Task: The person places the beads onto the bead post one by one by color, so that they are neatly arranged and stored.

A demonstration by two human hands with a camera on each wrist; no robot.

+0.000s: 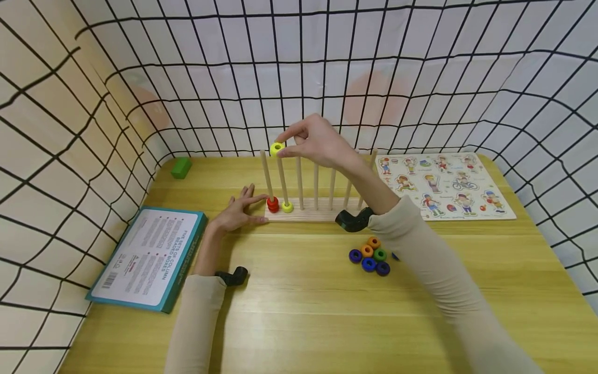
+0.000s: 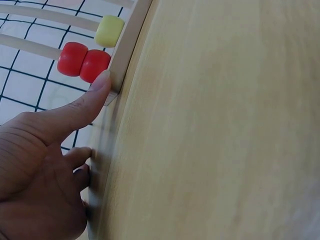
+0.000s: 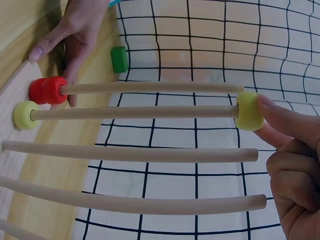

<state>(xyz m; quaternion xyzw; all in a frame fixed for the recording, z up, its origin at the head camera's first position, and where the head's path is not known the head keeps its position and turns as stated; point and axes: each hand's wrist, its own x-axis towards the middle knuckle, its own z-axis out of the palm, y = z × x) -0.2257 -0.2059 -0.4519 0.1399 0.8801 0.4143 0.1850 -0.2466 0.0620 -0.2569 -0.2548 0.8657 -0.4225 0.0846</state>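
Observation:
My right hand [image 1: 322, 144] pinches a yellow bead [image 3: 249, 111] between thumb and forefinger, at the top end of the second peg [image 3: 135, 112] of a wooden peg rack. Low on that peg sits another yellow bead [image 1: 287, 208]. Two red beads [image 2: 84, 62] are stacked at the bottom of the leftmost peg [image 1: 267, 175]. With fingers spread, my left hand [image 1: 239, 212] touches the left end of the rack's base [image 1: 308, 214]. In the left wrist view its thumb lies against the base's edge beside the red beads. The other pegs carry no beads.
Loose orange, green and blue beads [image 1: 369, 264] lie in front of the rack, partly behind the right forearm. A picture board [image 1: 448, 184] lies at right, a blue-edged box [image 1: 147, 257] at left. A green block [image 1: 181, 168] sits near the black grid [image 1: 299, 65] around the table.

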